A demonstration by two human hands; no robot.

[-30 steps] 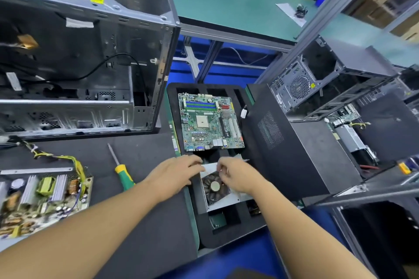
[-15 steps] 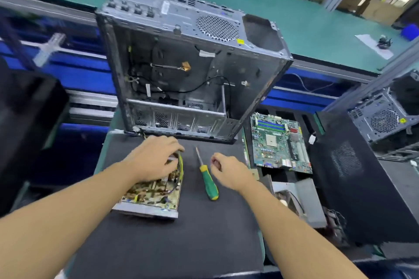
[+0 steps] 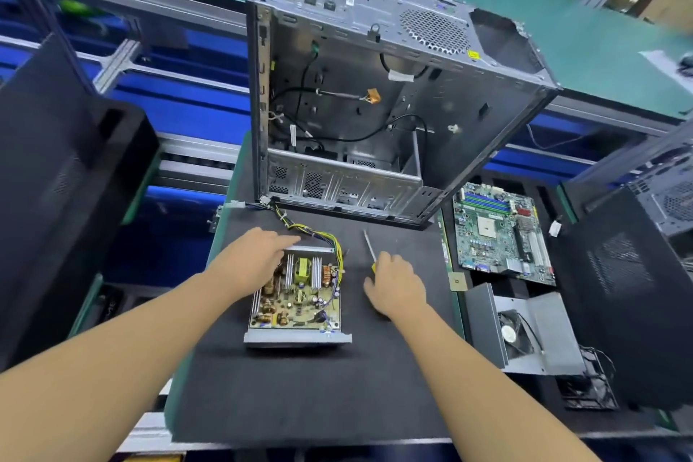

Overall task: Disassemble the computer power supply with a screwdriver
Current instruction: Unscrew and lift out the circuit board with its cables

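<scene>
- Head view looks down on a black mat (image 3: 300, 394) with the power supply (image 3: 300, 296) lying near its middle, lid off, its board and coils bare in a shallow metal tray.
- The left hand (image 3: 255, 259) rests on the supply's far left corner, fingers stretched out flat and gripping nothing; it hides that part of the board.
- The right hand (image 3: 393, 285) lies on the mat just right of the supply, over the handle of the screwdriver (image 3: 369, 246). Only the shaft and a bit of yellow handle show, so I cannot tell whether the fingers have closed on it.
- A bundle of yellow and black wires (image 3: 318, 234) runs from the supply's far edge to the lower left corner of the computer case (image 3: 356, 124).
- That case stands open and stripped just behind the supply, crowding the far side of the mat.
- To the right, off the mat, lie a motherboard (image 3: 498, 232) and, nearer, a fan (image 3: 512, 334) in a grey metal cover (image 3: 551, 341).
- Big black panels (image 3: 56, 180) stand on both sides.
</scene>
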